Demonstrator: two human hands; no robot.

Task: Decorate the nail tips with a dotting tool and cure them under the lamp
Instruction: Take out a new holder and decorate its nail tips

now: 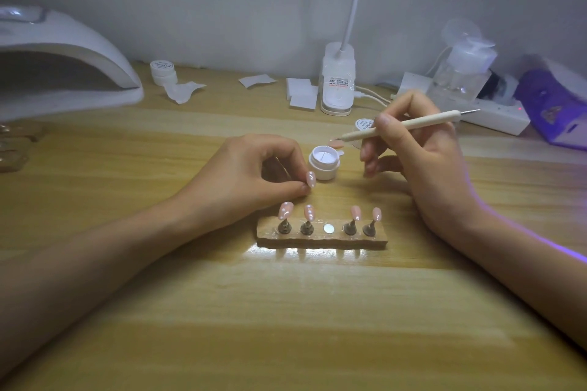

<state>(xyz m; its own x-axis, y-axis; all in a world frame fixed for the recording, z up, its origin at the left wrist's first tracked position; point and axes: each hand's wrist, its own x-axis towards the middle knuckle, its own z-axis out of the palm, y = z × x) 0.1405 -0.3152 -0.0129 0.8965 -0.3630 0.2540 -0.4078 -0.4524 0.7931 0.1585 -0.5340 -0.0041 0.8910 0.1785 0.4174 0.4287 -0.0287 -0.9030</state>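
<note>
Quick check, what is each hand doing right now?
Left hand: closed, pinching a pink nail tip.
Right hand: closed, holding the dotting tool like a pen.

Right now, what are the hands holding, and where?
The left hand pinches a pink nail tip at its bottom end. The right hand holds the dotting tool on its handle, like a pen.
</note>
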